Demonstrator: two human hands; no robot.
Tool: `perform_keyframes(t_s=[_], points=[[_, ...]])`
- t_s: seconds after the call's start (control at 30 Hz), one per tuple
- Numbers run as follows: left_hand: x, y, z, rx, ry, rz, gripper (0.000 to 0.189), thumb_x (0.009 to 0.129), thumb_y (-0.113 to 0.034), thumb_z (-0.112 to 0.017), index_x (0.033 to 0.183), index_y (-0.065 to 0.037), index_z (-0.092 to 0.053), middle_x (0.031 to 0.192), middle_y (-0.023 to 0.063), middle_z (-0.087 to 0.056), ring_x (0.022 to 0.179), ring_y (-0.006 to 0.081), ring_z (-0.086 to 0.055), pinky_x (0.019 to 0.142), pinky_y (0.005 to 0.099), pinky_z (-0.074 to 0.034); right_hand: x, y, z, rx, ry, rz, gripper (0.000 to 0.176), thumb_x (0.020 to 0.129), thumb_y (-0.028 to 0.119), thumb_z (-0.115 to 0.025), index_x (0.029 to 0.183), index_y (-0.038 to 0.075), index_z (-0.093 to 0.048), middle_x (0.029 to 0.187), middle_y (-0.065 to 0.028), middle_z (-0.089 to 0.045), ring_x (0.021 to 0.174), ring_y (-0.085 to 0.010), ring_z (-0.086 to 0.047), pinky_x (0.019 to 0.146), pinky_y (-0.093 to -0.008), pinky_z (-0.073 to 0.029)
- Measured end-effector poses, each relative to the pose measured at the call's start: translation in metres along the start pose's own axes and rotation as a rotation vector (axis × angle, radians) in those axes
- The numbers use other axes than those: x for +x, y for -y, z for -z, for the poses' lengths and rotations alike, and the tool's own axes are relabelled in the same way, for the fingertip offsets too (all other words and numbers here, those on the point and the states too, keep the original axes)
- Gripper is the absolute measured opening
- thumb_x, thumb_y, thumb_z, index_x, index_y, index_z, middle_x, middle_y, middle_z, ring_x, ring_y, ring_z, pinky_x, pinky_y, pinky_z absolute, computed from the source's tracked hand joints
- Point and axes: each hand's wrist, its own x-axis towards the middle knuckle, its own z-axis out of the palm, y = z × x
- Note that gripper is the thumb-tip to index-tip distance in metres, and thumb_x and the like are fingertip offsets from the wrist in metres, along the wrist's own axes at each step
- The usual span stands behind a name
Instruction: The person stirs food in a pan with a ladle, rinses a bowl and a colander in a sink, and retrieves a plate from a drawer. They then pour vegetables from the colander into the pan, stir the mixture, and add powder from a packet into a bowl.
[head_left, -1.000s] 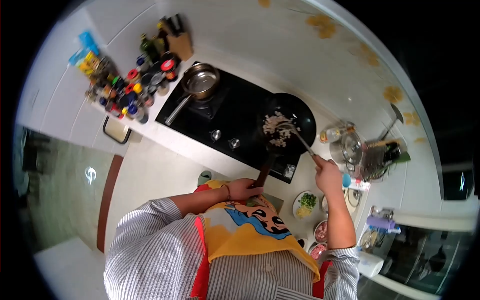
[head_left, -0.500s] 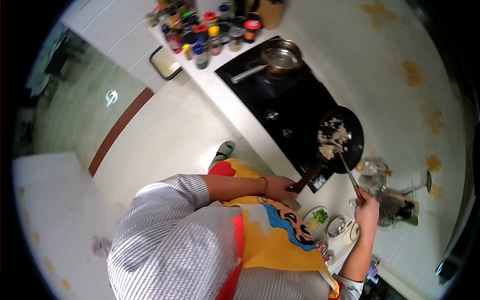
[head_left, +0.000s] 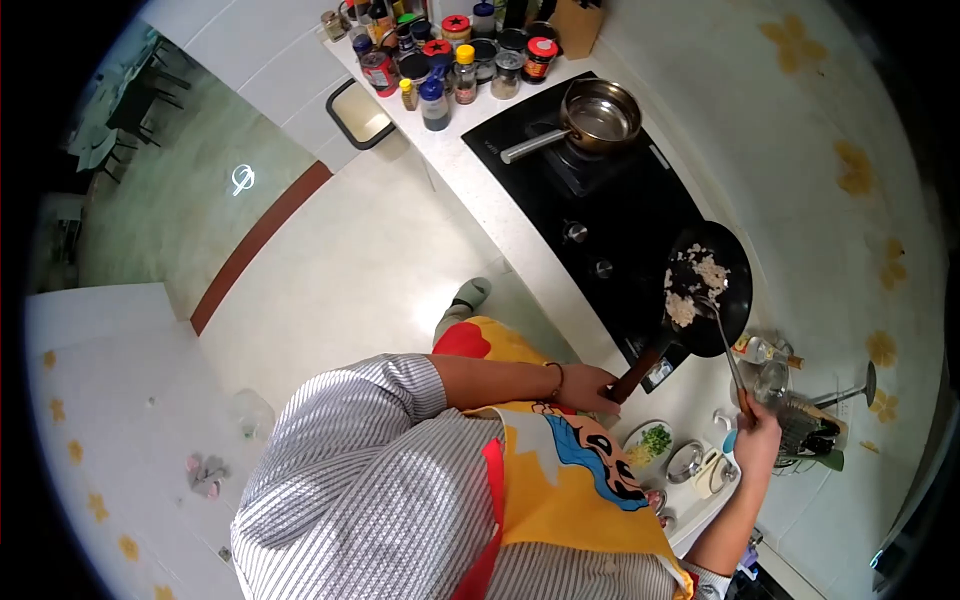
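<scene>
My left hand (head_left: 592,388) is closed around the brown handle (head_left: 636,374) of a black frying pan (head_left: 738,280), which sits on the near end of the cooktop. Pale, crumbly food like rice (head_left: 711,272) lies in the pan in loose bits and clumps. My right hand (head_left: 758,440) grips the wooden end of a long-handled metal spatula (head_left: 730,352). The spatula's head reaches into the pan beside a clump of the food, and its exact shape is hard to make out.
A steel saucepan (head_left: 600,115) stands on the black cooktop's (head_left: 625,225) far burner. Beyond it are several seasoning jars (head_left: 465,75). Near my hands are a plate of chopped greens (head_left: 655,440), a small metal bowl (head_left: 686,462) and a wire rack (head_left: 800,430) by the wall.
The camera view has shifted, so the whole scene sits further right and slightly lower. Both hands keep their grips, and the spatula's head stays in the pan among the food.
</scene>
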Motion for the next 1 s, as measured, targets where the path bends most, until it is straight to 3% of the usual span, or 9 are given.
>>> perform_keyframes(t_s=[0.23,0.43,0.5,0.57,0.67,0.73,0.77,0.87,1.0], points=[[-0.05,0.038,-0.016,-0.143,-0.126,0.011,0.072,0.097,-0.044,-0.064,0.151,-0.001,-0.044,0.14,0.0211,-0.061,0.127,0.031,-0.06,0.107,0.0348,-0.045,0.027,-0.031,-0.022,0.006,0.045,-0.175,0.043,0.09,-0.001,-0.063,0.133,0.003,-0.067,0.123,-0.0233,-0.071,0.114,-0.0319,-0.07,0.1,-0.0373,-0.051],[-0.073,0.04,-0.01,-0.188,-0.102,0.048,0.072,0.098,-0.043,-0.064,0.152,0.001,-0.043,0.141,0.0215,-0.06,0.13,0.0313,-0.058,0.109,0.037,-0.045,0.042,-0.073,-0.066,0.38,0.136,0.048,0.046,0.093,-0.007,-0.057,0.138,0.0,-0.062,0.134,-0.0172,-0.068,0.122,-0.0225,-0.066,0.106,-0.0331,-0.047],[-0.046,0.027,-0.011,-0.135,-0.118,0.079,0.065,0.099,-0.041,-0.065,0.148,0.0,-0.049,0.136,0.021,-0.063,0.127,0.0305,-0.06,0.108,0.0382,-0.046,0.027,-0.036,-0.04,0.085,0.115,-0.123,0.044,0.091,-0.001,-0.063,0.134,0.006,-0.067,0.123,-0.0212,-0.072,0.114,-0.0273,-0.07,0.102,-0.0345,-0.05],[-0.012,0.038,-0.025,-0.114,-0.112,0.031,0.06,0.1,-0.039,-0.065,0.144,-0.001,-0.052,0.132,0.0206,-0.065,0.123,0.0303,-0.062,0.106,0.0391,-0.047,0.013,-0.018,-0.017,0.045,0.066,-0.075,0.041,0.088,0.01,-0.071,0.129,0.011,-0.071,0.115,-0.023,-0.072,0.107,-0.0363,-0.07,0.096,-0.0386,-0.053],[0.038,0.049,-0.037,0.188,-0.269,-0.262,0.049,0.101,-0.036,-0.064,0.134,-0.001,-0.058,0.124,0.015,-0.069,0.107,0.0235,-0.065,0.095,0.0366,-0.052,0.002,-0.02,0.0,-0.001,0.011,-0.06,0.036,0.087,0.013,-0.068,0.122,0.016,-0.074,0.105,-0.0233,-0.072,0.1,-0.0421,-0.068,0.092,-0.0446,-0.055],[0.044,0.012,-0.031,-0.496,-0.133,0.173,0.039,0.104,-0.033,-0.061,0.128,-0.002,-0.06,0.117,0.0086,-0.07,0.093,0.014,-0.063,0.083,0.0293,-0.053,0.01,-0.028,-0.006,0.016,-0.016,-0.081,0.038,0.087,0.012,-0.064,0.124,0.017,-0.073,0.107,-0.0235,-0.072,0.101,-0.0412,-0.068,0.091,-0.0472,-0.055],[0.042,0.002,-0.032,-0.586,-0.126,0.201,0.036,0.105,-0.032,-0.059,0.125,-0.002,-0.061,0.115,0.0047,-0.071,0.088,0.0078,-0.061,0.074,0.0228,-0.049,0.018,-0.029,-0.018,0.04,-0.033,-0.108,0.039,0.088,0.012,-0.062,0.125,0.017,-0.072,0.108,-0.0232,-0.071,0.102,-0.0412,-0.068,0.09,-0.0481,-0.055],[0.034,-0.022,-0.031,-0.609,-0.094,0.27,0.035,0.106,-0.03,-0.058,0.126,-0.001,-0.06,0.11,0.0041,-0.072,0.085,0.0088,-0.061,0.071,0.0228,-0.05,0.029,-0.028,-0.062,0.078,-0.128,-0.059,0.04,0.089,0.012,-0.059,0.127,0.018,-0.07,0.111,-0.0227,-0.07,0.104,-0.0419,-0.066,0.089,-0.0502,-0.055],[0.03,-0.044,-0.031,-0.488,-0.09,0.345,0.038,0.107,-0.03,-0.056,0.13,0.001,-0.058,0.119,0.0037,-0.073,0.08,0.0068,-0.058,0.078,0.0231,-0.054,-0.021,-0.008,0.011,-0.004,-0.072,-0.097,0.035,0.088,0.013,-0.062,0.12,0.02,-0.074,0.108,-0.0184,-0.068,0.1,-0.0376,-0.068,0.087,-0.0482,-0.056]])
